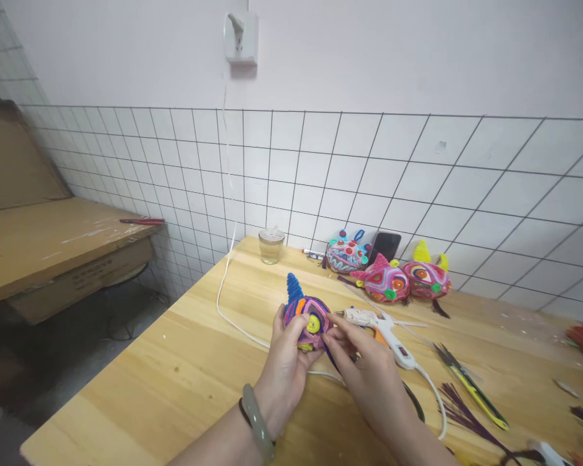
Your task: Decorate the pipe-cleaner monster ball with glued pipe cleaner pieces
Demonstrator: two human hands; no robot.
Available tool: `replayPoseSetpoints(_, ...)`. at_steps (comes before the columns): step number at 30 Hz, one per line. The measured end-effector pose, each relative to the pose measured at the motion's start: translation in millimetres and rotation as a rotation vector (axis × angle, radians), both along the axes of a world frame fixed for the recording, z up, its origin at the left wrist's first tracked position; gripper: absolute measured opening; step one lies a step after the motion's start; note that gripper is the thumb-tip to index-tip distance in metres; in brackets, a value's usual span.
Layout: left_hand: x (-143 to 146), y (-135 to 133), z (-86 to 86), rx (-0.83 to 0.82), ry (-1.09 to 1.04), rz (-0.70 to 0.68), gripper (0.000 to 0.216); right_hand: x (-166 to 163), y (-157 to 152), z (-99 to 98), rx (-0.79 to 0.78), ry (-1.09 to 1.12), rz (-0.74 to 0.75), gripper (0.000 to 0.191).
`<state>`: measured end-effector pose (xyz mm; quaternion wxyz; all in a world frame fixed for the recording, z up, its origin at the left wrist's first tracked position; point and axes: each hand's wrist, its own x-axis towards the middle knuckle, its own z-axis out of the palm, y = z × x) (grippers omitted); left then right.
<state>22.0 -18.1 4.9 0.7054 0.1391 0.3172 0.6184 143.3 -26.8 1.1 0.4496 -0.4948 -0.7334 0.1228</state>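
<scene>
A round, striped craft ornament, seemingly wound from fuzzy pipe cleaners in purple, pink, orange and blue, rests in my left hand. It carries a yellow disc in its middle and a pointed blue fin on top. My left fingers wrap around its side, thumb pressed near the disc. At the ornament's right edge, my right hand is closed in a pinch on a thin dark purple strand. The strand's lower end is hidden behind my right hand. Just beyond my right hand lies a white glue gun.
Finished-looking ornaments stand by the tiled wall, near a dark phone. A glass of liquid sits at the back. Yellow-black snips and purple strands lie to the right. A white cord crosses the table.
</scene>
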Motion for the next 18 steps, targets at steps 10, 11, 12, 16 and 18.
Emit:
replayPoseSetpoints(10,1.3,2.1,-0.9,0.014,-0.027,-0.006,0.041,-5.4,7.6,3.5,-0.330,0.501,0.103,0.031)
replayPoseSetpoints(11,1.4,1.8,-0.7,0.023,-0.033,-0.010,0.039,-5.5,8.2,5.1,-0.366,0.538,0.106,0.034)
replayPoseSetpoints(12,1.4,1.3,-0.3,0.031,-0.038,-0.017,0.036,-5.6,8.7,6.9,-0.398,0.570,0.104,0.036)
replayPoseSetpoints(16,1.1,-0.7,1.3,0.043,-0.045,-0.039,0.030,-6.3,9.0,13.1,-0.473,0.678,0.090,0.044)
replayPoseSetpoints(18,1.0,-1.1,1.9,0.046,-0.044,-0.040,0.031,-6.8,8.9,14.8,-0.498,0.721,0.096,0.045)
